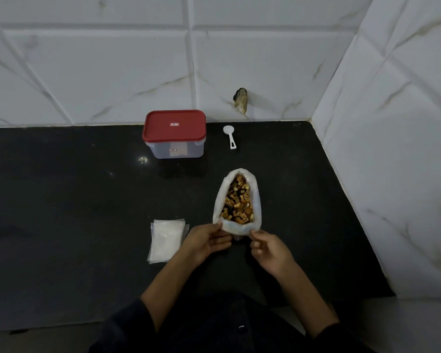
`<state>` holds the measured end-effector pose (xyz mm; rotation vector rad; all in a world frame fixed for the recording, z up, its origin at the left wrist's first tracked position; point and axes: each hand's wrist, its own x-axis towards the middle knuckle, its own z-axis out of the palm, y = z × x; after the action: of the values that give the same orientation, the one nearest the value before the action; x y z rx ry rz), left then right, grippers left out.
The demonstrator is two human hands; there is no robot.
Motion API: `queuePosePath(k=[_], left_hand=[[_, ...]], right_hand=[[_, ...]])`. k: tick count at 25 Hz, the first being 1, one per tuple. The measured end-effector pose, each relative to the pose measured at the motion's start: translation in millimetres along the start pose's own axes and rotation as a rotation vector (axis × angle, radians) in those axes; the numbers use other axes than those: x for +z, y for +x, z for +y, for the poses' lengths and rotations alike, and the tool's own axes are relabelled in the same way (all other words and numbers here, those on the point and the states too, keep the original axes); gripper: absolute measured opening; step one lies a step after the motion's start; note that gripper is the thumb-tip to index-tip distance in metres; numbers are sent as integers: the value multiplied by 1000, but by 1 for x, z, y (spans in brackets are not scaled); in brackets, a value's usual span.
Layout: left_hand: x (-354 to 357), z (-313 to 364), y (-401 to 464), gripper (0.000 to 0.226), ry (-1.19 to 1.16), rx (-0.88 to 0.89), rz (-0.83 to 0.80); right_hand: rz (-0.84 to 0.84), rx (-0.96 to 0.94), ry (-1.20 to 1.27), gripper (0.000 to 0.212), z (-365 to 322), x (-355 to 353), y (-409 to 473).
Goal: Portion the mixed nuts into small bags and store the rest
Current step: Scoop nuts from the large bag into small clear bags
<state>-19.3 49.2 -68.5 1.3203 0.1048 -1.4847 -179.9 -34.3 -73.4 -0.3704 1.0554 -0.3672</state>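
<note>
While you work at dark countertop point(61, 187), your left hand point(206, 242) and right hand point(267, 248) each pinch near rim of open bag of mixed nuts point(237, 200), fingers curled on plastic. Bag lies centre-right, mouth spread, nuts exposed. Stack of small bags point(166, 239) just left of left hand. Red-lidded container point(174, 133) far, lid on; white scoop point(230, 136) to its right.
</note>
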Motion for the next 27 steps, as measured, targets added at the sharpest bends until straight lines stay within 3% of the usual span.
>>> queuePosePath(k=[3, 6, 8, 11, 15, 23, 27], left_hand=[[-4, 3, 3, 30, 483, 189, 185], [-1, 15, 13, 28, 776, 344, 290], [5, 22, 20, 26, 853, 343, 330], [14, 25, 28, 22, 692, 293, 319], [33, 25, 17, 19, 19, 85, 104], [23, 10, 17, 20, 343, 157, 127], [13, 9, 7, 27, 574, 289, 177]], right_hand=[[189, -184, -519, 20, -8, -4, -7], [306, -349, -741, 30, -20, 2, -3], [302, -402, -885, 29, -25, 5, 4], [288, -383, -891, 24, -30, 4, 14], [388, -441, -818, 18, -36, -5, 14], [371, -454, -1091, 21, -35, -12, 5], [469, -661, -1357, 38, -37, 6, -10]])
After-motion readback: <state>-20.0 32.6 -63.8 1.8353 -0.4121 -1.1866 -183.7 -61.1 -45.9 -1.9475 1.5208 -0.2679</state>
